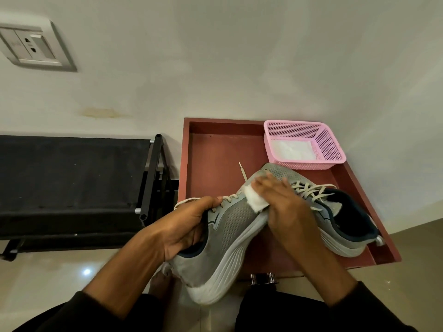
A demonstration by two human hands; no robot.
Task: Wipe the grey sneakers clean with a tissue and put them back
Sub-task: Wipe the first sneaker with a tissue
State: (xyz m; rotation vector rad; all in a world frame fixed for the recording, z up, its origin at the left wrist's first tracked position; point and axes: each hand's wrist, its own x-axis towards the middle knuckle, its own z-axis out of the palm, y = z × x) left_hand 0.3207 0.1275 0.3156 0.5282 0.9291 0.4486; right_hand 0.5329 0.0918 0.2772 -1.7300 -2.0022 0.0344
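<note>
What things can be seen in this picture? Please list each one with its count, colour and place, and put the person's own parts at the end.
sneakers: 2, grey with white soles; held sneaker lifted in front of the tray, second sneaker lying in the tray behind the right hand
tissue: 1, white, pressed on the held sneaker
tray: 1, reddish-brown, against the wall
basket: 1, pink, far right corner of the tray
white sheets: count unclear, inside the basket
rack: 1, black, left of the tray
wall socket: 1, white, upper left wall
left hand: grips the held sneaker at its opening
right hand: presses the tissue on the sneaker
sleeves: 2, dark, bottom edge
</note>
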